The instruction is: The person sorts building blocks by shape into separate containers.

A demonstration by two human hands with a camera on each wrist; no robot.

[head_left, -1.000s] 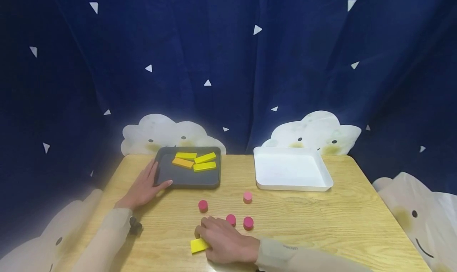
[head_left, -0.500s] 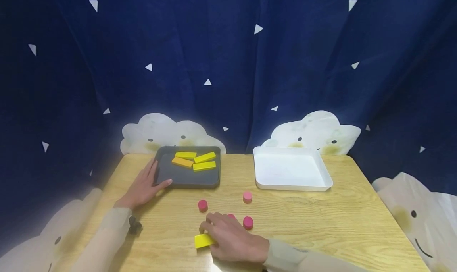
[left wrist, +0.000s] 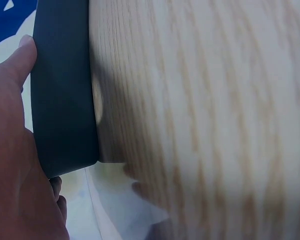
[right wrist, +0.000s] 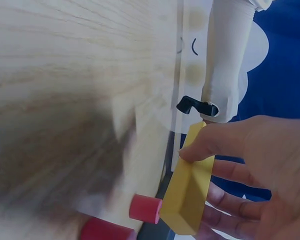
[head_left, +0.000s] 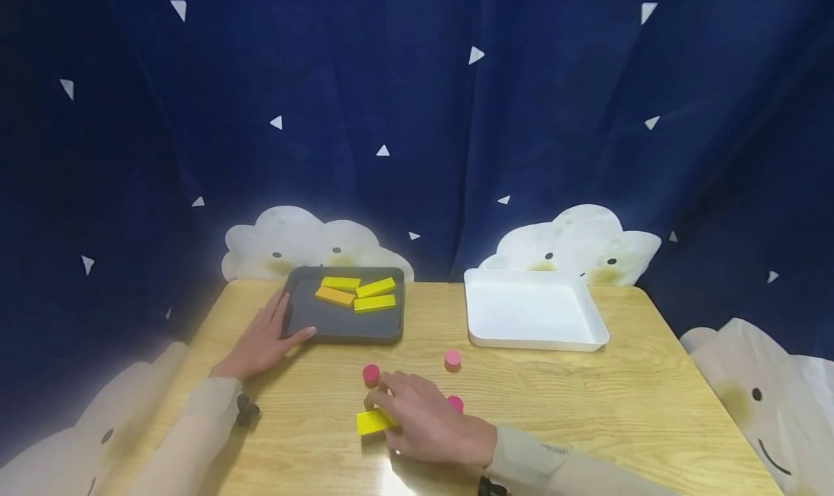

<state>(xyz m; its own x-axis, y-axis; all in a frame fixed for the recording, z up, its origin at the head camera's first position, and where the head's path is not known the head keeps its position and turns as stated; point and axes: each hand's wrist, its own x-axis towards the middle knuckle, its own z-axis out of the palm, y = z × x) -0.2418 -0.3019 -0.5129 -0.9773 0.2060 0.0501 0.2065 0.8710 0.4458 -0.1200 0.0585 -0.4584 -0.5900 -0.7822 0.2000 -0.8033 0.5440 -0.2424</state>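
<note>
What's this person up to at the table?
The person's right hand holds a yellow block, which looks lifted off the wooden table. Their left hand rests against the left side of a dark gray tray, where three more yellow blocks and an orange block lie. A white tray stands off to the right. At least three pinkish cylinders stand on the table; the right hand partly hides one.

Shone brightly over the tabletop (head_left: 619, 409), glared white at six o'clock, sank near-black on the curtain (head_left: 32, 192) at nine; in the right wrist view, dimmed, casting soft shadow toward nine o'clock.
</note>
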